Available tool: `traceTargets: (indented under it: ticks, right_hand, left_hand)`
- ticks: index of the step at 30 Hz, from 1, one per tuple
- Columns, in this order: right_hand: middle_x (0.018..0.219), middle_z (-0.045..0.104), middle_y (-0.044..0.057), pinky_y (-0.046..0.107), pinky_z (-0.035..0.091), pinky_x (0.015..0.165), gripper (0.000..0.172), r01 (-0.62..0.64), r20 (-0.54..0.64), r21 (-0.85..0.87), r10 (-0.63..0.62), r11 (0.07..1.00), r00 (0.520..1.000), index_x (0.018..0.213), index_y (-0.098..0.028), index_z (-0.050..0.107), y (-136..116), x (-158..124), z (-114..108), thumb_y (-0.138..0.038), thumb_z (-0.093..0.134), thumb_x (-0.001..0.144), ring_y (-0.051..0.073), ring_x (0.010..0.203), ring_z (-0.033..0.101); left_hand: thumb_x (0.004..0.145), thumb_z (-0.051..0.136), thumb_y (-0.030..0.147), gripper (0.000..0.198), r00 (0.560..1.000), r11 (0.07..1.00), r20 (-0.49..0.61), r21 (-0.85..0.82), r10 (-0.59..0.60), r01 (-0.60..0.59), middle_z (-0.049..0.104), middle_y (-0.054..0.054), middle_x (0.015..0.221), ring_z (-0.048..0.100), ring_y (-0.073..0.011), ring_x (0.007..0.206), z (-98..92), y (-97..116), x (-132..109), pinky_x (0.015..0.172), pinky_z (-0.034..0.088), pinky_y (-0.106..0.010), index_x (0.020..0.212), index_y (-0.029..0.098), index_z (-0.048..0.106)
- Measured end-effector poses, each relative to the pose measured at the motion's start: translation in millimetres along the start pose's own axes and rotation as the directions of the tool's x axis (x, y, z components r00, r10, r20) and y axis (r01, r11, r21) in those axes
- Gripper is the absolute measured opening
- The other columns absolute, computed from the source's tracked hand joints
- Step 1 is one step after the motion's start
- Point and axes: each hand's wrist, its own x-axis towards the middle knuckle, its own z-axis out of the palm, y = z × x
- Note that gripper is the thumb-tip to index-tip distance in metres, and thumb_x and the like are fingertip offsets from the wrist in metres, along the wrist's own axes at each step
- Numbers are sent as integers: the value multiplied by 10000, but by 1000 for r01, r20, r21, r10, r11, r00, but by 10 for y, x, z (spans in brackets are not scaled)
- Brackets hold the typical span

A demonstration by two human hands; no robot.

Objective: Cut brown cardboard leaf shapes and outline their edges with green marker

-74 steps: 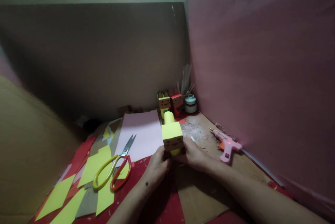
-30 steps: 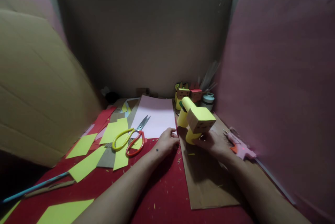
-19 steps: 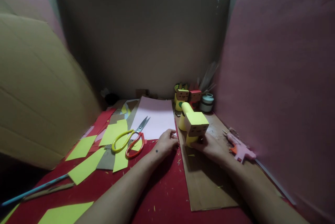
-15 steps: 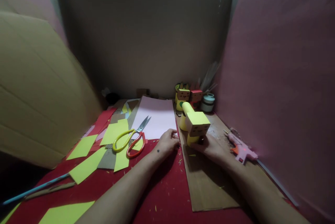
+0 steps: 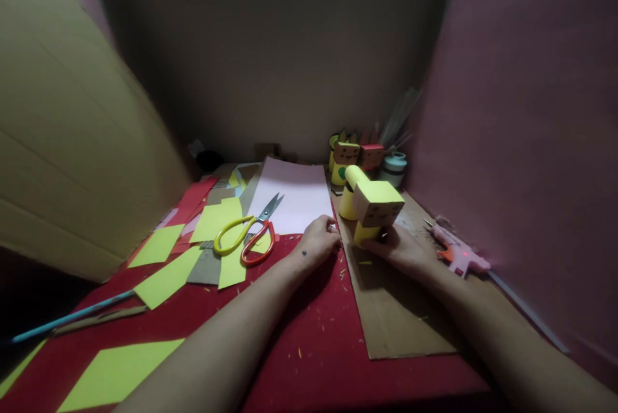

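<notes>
My right hand (image 5: 408,251) is closed around the lower body of a yellow paper-and-cardboard animal figure (image 5: 379,202), which stands upright on a brown cardboard sheet (image 5: 400,326). Its box-shaped head has a yellow top and a brown front with a small drawn face. Right behind it is a short yellow paper roll (image 5: 347,204) with another roll on top; whether they are joined to the figure is unclear. My left hand (image 5: 319,236) rests with loosely bent fingers at the cardboard's left edge, near the white paper sheet (image 5: 292,197). I see nothing held in it.
Scissors (image 5: 248,229) with yellow and red handles lie left among yellow paper pieces (image 5: 167,278). A pink glue gun (image 5: 456,249) lies on the right. Behind stand a yellow figure (image 5: 345,159), a red one (image 5: 371,156) and a small jar (image 5: 393,168). Tall panels flank the red-covered table.
The view has tipped down a little, so everything sits higher and slightly further right. Both hands and the figure keep their places on the table.
</notes>
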Motion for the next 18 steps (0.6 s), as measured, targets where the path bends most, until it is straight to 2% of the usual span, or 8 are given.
traceTargets:
  ticks: [6, 12, 18]
  right_hand:
    - [1009, 722, 118, 383, 542, 738, 335, 20, -14, -3, -20, 1000, 1000, 1033, -152, 652, -4, -19, 4, -241, 668, 711, 303, 882, 662]
    - [1038, 717, 109, 409, 543, 768, 404, 31, -49, 14, -31, 999, 998, 1069, -183, 664, 58, 9, 15, -256, 718, 676, 318, 907, 653]
    - [1085, 705, 126, 420, 540, 782, 481, 19, -77, 12, -18, 1000, 997, 1129, -141, 641, 47, 14, 46, -310, 720, 685, 328, 956, 643]
  left_hand:
    - [905, 584, 350, 352, 1000, 1000, -7, 4, 11, -11, 592, -89, 1193, 614, -218, 998, -1, 10, 8, 836, 540, -430, 1204, 168, 550]
    - [905, 585, 351, 353, 999, 999, 28, 4, 34, -34, 591, -91, 1195, 613, -219, 1001, -4, 39, -33, 838, 538, -431, 1204, 167, 550]
    - [903, 588, 349, 344, 998, 998, 20, -10, 68, -67, 595, -91, 1187, 615, -217, 996, 10, 64, -40, 837, 539, -427, 1190, 162, 559]
